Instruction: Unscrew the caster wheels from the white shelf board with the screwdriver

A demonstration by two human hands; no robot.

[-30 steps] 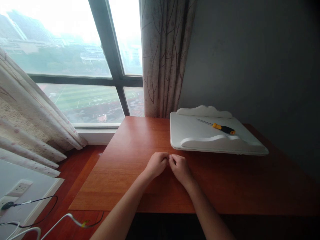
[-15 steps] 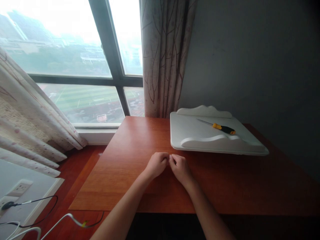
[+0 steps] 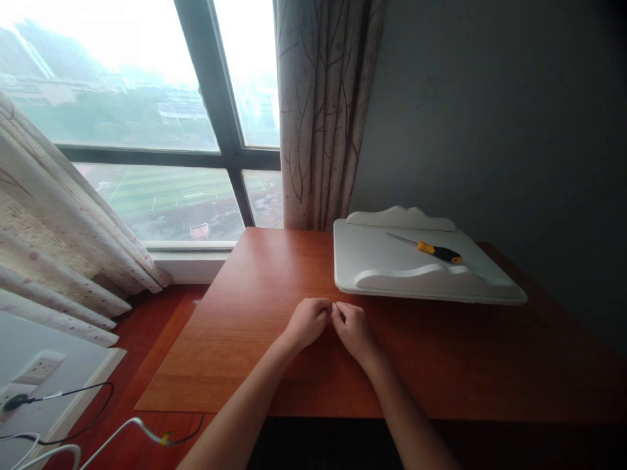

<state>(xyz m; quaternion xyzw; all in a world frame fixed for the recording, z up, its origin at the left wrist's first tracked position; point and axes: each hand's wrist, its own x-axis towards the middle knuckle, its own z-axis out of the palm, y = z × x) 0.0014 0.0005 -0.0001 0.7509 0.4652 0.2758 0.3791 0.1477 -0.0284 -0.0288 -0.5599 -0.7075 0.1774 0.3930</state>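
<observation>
Over mid-table, toward near edge: L hand (image 3: pixel 308 322) & R hand (image 3: pixel 353 328) brought together, fingertips meeting or v. nearly so. Both loosely clenched, fingers curled in, thumbs near each other; can't tell if a sm. item is pinched betw. the tips. Also can't tell if hands rest on the reddish-brown table (image 3: pixel 220 352) or sit just above it. Forearms bare, coming in from bottom L & bottom R.

Nearest obj.: white board (image 3: pixel 367 251), rounded corners, lying on table just beyond R hand & off to its R, apart from both hands. Two wavy-topped rails on it: far rail (image 3: pixel 401 220) along back side, near rail (image 3: pixel 426 279) along front side.

Screwdriver (image 3: pixel 438 252) lies on board betw. the rails: blk handle w/ yellow collar & yellow butt; shaft pts. L & away, butt end to R, near front rail. Neither hand touches it.

Surroundings: window (image 3: pixel 137 117) upper L, dk. frame, green sports field (image 3: pixel 171 189) far below. Branch-print curtain (image 3: pixel 318 117) hangs behind table; 2nd curtain (image 3: pixel 49 228) far L. Gray wall (image 3: pixel 465 117) behind board, dim toward R. Lower L: wall socket (image 3: pixel 42 369), blk plug (image 3: pixel 16 403) beside it, white cable (image 3: pixel 115 431) w/ yellow tag (image 3: pixel 166 437).
</observation>
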